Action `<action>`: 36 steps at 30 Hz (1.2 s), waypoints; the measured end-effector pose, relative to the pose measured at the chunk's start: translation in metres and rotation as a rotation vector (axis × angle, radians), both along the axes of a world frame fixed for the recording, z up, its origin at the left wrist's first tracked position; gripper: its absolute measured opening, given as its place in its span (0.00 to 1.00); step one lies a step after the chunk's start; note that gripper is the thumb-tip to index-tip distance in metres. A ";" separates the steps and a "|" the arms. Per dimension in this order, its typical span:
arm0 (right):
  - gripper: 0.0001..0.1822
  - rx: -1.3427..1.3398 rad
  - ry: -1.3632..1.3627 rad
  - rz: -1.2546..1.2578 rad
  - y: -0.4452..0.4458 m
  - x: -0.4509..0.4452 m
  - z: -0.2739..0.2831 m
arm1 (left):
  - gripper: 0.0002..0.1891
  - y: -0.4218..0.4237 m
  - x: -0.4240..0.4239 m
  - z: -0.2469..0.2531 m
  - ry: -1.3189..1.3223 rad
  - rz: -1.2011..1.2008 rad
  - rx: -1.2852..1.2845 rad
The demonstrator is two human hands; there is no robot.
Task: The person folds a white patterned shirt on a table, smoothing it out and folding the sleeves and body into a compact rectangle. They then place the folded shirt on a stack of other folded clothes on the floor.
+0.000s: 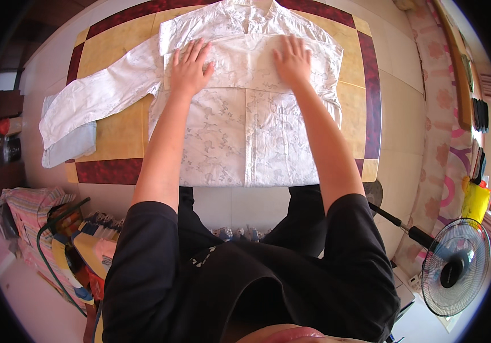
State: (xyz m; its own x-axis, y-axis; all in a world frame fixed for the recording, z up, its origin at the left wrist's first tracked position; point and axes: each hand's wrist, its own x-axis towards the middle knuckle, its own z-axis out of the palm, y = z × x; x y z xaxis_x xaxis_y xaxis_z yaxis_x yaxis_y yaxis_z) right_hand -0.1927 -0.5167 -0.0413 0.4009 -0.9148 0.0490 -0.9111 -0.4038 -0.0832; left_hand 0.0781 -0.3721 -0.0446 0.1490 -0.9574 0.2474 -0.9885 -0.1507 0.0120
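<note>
A white long-sleeved shirt (215, 133) with a grey pattern lies spread on a table, its collar (251, 13) at the far end. Across its chest runs a flat folded band of the same cloth (245, 64). My left hand (189, 70) presses flat on the left part of this band, fingers spread. Palm down, my right hand (292, 62) rests on the band's right part, fingers slightly apart. Neither hand grips anything. One sleeve (108, 92) stretches out to the left, its cuff end over a folded pale blue garment (72, 145).
The tan table (117, 64) has a dark red border and rounded corners. To the lower right stands an electric fan (455, 268). Striped cloth (35, 206) and a green metal bar (42, 238) are at lower left. A yellow bag (474, 201) hangs at the far right.
</note>
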 end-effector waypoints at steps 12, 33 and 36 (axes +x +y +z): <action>0.36 -0.040 0.007 -0.095 -0.060 -0.093 -0.015 | 0.30 -0.001 0.002 -0.004 -0.001 0.010 0.014; 0.33 -0.027 -0.266 0.432 0.136 0.186 -0.010 | 0.08 0.162 0.110 0.050 0.679 0.463 -0.827; 0.35 -0.049 -0.173 0.439 0.144 0.188 -0.014 | 0.06 0.250 0.160 0.064 0.476 0.616 -0.845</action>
State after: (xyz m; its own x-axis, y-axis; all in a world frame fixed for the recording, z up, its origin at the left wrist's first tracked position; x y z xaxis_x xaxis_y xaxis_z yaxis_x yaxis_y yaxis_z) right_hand -0.0050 -0.3725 -0.0550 0.7316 -0.6552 0.1880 -0.6274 -0.7551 -0.1903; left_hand 0.2377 -0.1221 0.0191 0.7849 -0.2452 0.5690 -0.6181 -0.3729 0.6920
